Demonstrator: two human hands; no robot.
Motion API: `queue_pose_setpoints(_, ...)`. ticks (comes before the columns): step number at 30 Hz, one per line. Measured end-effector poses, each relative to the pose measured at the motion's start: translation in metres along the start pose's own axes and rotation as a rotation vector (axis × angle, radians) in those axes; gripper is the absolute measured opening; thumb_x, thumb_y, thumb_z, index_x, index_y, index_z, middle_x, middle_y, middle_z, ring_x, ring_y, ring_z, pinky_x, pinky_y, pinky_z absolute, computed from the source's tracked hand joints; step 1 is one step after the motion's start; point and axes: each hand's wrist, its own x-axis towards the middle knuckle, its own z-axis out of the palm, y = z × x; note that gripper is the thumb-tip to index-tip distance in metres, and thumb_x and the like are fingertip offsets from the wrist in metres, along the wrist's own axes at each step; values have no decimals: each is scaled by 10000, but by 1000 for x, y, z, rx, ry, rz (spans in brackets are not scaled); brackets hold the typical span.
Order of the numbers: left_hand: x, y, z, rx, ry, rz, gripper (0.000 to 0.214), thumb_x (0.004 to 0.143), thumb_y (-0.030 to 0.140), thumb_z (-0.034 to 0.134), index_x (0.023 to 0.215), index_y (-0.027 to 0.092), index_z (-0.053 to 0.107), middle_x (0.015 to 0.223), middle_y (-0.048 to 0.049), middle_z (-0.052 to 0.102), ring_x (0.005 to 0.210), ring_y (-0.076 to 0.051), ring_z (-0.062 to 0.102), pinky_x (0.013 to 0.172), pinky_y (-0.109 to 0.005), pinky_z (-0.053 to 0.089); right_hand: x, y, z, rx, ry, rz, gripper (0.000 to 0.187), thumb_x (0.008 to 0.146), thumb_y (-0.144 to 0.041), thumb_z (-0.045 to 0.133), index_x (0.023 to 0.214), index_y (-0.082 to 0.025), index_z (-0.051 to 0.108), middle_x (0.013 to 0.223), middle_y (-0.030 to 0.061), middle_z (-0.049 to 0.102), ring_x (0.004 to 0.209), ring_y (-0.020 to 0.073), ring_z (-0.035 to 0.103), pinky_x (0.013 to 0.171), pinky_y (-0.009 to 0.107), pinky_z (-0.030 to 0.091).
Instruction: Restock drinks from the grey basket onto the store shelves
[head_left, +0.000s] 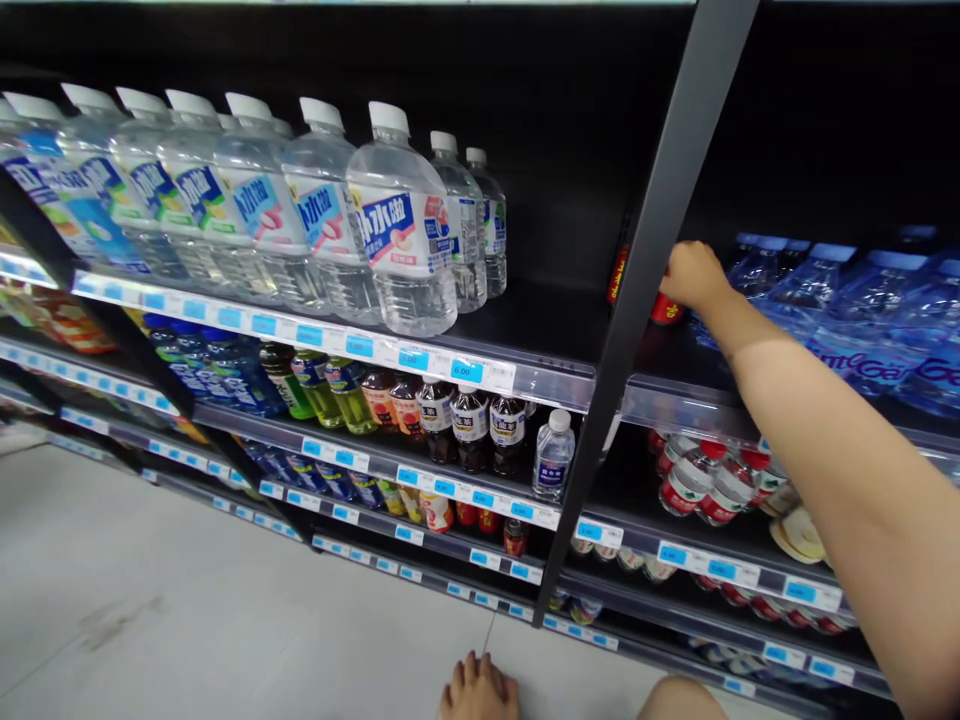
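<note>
A small red container [666, 308] with yellow marking is found on the upper shelf [675, 402], just right of the dark upright post [667, 190]; its top is covered by the right hand [694, 275], whose fingers are curled in over it; the grip looks narrow and closed on the upper part, though the fingertips are hidden, and whether any weight is borne cannot be told. More red packaging [618, 275] is seen left of the post, partly masked by it; blue-capped bottles [855, 330] in clear wrap are ranged on the other side, near the wrist.

The left hand [480, 690] is held low over the floor [225, 580], well apart from the shelving; nothing is seen in it, and its fingers are loosely spread.

The container is judged to be a drink can or something similar, modest in weight if full and light if not; its wall is likely smooth and a little slippery, stiff when sealed but easily dented if pinched hard; it is best held around the body, below the rim, with the thumb set opposite the fingers; room there is judged to be limited by the post.
</note>
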Motion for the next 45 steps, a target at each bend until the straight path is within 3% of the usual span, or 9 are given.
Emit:
queue_pose_setpoints(3,-7,2,-6,0,-12,5,630,938,327,412,1512,129,582,1616,-165,474,1504,-338,405,1213,-502,289,2,0,4,-21,67,54,506,1001,-473,477,1291,-119,693,1192,232,664,1184,429,580,1034,537,454)
queue_pose_setpoints(12,-11,2,-4,10,26,-18,605,959,319,408,1505,135,591,1612,-160,480,1502,-323,406,1215,-485,278,0,7,17,0,92,-41,519,994,-436,549,1423,-147,583,1349,221,599,1290,425,502,1059,547,437)
queue_pose_setpoints(18,-9,1,1,15,41,-21,608,956,318,412,1506,130,590,1609,-165,484,1494,-323,415,1206,-487,282,-9,8,-3,-27,193,87,512,1031,-291,378,1447,-74,583,1385,255,590,1284,405,530,1017,491,456)
queue_pose_setpoints(22,-9,1,-1,10,37,-20,609,952,321,422,1501,123,594,1605,-175,485,1487,-334,420,1201,-485,288,-15,11,-13,-158,83,171,497,1035,-344,414,1226,-2,720,1186,312,665,1181,434,602,977,498,448)
queue_pose_setpoints(32,-12,1,-3,9,39,-10,609,958,313,402,1499,109,594,1603,-183,482,1487,-337,416,1200,-484,287,-8,1,-9,-118,2,274,415,1026,-282,504,1213,22,714,1195,357,642,1177,443,616,966,493,444)
queue_pose_setpoints(35,-11,1,-3,3,50,-16,608,951,315,411,1490,109,603,1594,-182,494,1478,-335,428,1193,-478,297,-13,3,-10,-70,133,198,463,1048,-351,482,1314,-16,660,1215,324,646,1208,441,587,1014,525,417)
queue_pose_setpoints(37,-12,1,-4,1,51,-15,607,949,308,405,1483,105,608,1586,-187,503,1474,-337,433,1189,-479,301,-15,4,-8,-42,214,37,494,1060,-386,467,1428,-78,586,1320,290,614,1271,423,534,1061,525,383)
queue_pose_setpoints(40,-13,3,-6,9,41,-13,609,949,305,400,1485,103,606,1590,-190,496,1482,-345,423,1195,-493,292,-11,8,0,-67,156,-161,508,1026,-403,547,1483,-181,540,1444,205,555,1320,392,472,1121,505,332)
queue_pose_setpoints(45,-13,4,-5,12,38,-22,612,945,320,415,1494,127,603,1607,-174,484,1495,-331,416,1205,-488,287,-3,14,21,-121,108,-162,493,1000,-350,582,1442,-133,557,1362,196,584,1291,377,478,1084,531,385)
